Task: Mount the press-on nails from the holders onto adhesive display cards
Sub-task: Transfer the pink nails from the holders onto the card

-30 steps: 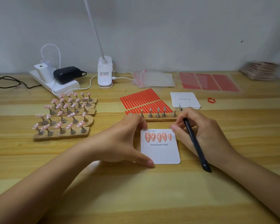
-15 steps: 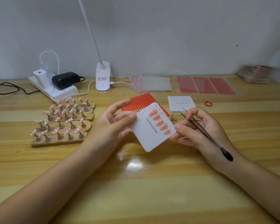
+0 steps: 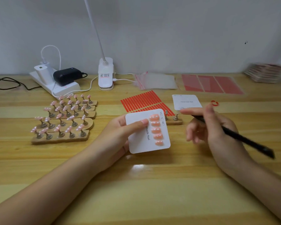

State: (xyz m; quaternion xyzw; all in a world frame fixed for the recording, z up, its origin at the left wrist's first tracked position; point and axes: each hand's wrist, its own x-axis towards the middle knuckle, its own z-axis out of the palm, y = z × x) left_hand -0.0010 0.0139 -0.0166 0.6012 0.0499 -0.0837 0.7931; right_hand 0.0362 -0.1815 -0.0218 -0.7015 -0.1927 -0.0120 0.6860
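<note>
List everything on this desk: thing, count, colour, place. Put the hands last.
filled card: one, white with five peach nails, held above the desk, centre
blank card: one, white, lying behind the right hand
wooden holders with nails: several rows, tan bases, pink nails, left
emptied holder: one, tan, bare metal stands, behind the filled card
adhesive strips: many, red, centre back
red sheets: three panels, back right
clear bags: count unclear, back centre
red ring: one, right of the blank card
lamp base: one, white, back centre
power strip: one, white, with white and black adapters, back left
stack: blurred, far right
tweezers: one, black, in the right hand
left hand: grips the filled card
right hand: holds the tweezers
</note>
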